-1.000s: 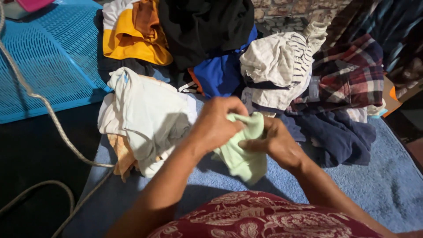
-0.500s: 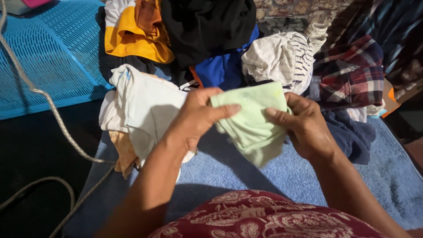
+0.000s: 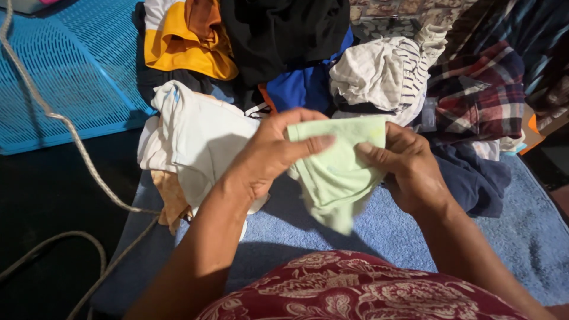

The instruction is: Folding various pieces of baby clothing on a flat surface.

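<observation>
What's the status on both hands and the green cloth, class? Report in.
Left hand and right hand both pinching pale green cloth, held up above blue towel. Clothes pile behind, clear of it.

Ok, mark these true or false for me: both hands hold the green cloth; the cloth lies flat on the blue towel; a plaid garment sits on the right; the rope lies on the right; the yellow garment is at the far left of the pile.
1. Both hands, left hand and right hand, hold the light green cloth: true.
2. The cloth lies flat on the blue towel: false, it is held up above it.
3. A plaid garment sits on the right: true.
4. The rope lies on the right: false, on the left.
5. The yellow garment is at the pile's far left: true.
</observation>
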